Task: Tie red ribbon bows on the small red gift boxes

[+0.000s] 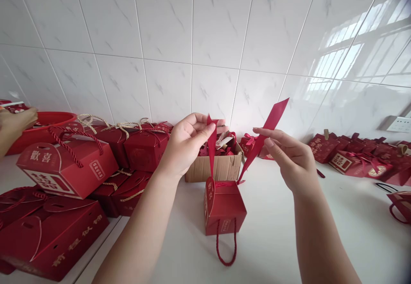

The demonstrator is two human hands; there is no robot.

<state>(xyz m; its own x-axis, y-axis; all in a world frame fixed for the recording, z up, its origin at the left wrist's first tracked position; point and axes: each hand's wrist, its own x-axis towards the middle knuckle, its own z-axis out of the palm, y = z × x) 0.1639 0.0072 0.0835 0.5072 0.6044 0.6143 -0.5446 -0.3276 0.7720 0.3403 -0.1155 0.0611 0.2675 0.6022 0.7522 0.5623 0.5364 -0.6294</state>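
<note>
A small red gift box (227,202) with a rope handle (226,260) hanging at its near side sits on the white table in front of me. A red ribbon (211,151) comes up from the top of the box, its two ends raised apart. My left hand (192,140) pinches one end between thumb and fingers. The other end slants up to the right, gripped between the thumb and fingers of my right hand (287,155). Both hands are above the box, on either side of it.
Behind the box stands a cardboard carton (213,168) holding red pieces. Red gift boxes (69,164) are stacked at left, beside a red basin (48,121) and another person's hand (19,123). More red boxes (356,155) line the right. A tiled wall (167,27) rises behind.
</note>
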